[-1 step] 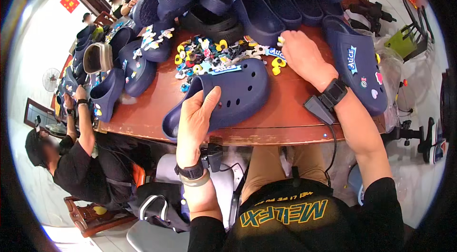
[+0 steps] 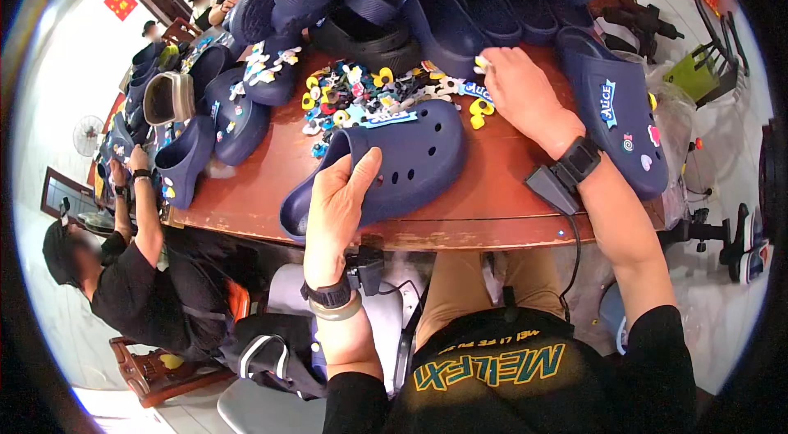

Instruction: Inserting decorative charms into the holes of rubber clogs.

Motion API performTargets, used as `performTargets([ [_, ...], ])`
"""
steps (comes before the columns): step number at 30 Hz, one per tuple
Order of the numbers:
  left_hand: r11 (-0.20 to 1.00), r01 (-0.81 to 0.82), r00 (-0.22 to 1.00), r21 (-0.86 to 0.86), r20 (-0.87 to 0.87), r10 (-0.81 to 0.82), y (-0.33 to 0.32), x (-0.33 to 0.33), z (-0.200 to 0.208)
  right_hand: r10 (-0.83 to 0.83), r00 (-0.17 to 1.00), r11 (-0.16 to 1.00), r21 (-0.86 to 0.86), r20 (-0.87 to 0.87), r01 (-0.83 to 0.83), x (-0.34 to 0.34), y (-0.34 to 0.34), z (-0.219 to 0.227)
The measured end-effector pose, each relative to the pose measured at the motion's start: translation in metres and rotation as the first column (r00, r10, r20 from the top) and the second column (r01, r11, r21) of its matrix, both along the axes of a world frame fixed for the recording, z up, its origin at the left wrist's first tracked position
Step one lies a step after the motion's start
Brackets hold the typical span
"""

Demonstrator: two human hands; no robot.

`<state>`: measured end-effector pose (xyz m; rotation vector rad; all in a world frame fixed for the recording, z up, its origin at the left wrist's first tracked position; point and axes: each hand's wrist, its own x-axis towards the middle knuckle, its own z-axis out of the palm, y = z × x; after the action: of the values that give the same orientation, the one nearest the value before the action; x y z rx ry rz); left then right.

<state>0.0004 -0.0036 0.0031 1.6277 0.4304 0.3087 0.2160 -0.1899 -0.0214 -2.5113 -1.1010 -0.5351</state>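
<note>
Navy clog [image 2: 427,162] bears a blue tag [image 2: 391,118] lettered in white.

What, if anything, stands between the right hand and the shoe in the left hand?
A blue charm and yellow charms lie on the table between the right hand and the shoe; they look low, so nothing visible seems to block the way above.

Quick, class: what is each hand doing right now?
Left hand: closed, holding a navy clog.
Right hand: fingertips closed, pinching a small pale charm.
</note>
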Motion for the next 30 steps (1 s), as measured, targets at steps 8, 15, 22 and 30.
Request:
performTargets([
  [8, 0.985, 0.052, 0.998, 0.163, -0.038, -0.046, 0.006, -0.003, 0.003, 0.823, 0.503, 0.556, 0.553, -0.263, -0.62, -0.074, 0.034, 0.007],
  [15, 0.967, 0.066, 0.993, 0.248, -0.114, -0.038, 0.016, -0.004, -0.007, 0.625, 0.755, 0.721, 0.517, -0.198, -0.461, -0.106, 0.044, -0.003],
  [22, 0.964, 0.146, 0.989, 0.221, -0.063, -0.135, 0.009, -0.005, -0.003, 0.587, 0.8, 0.747, 0.464, -0.125, -0.475, -0.103, 0.041, -0.002],
  [30, 0.944, 0.038, 0.998, 0.327, -0.062, -0.019, 0.004, -0.001, -0.004, 0.608, 0.792, 0.718, 0.389, 0.052, -0.577, -0.104, 0.036, 0.0],
])
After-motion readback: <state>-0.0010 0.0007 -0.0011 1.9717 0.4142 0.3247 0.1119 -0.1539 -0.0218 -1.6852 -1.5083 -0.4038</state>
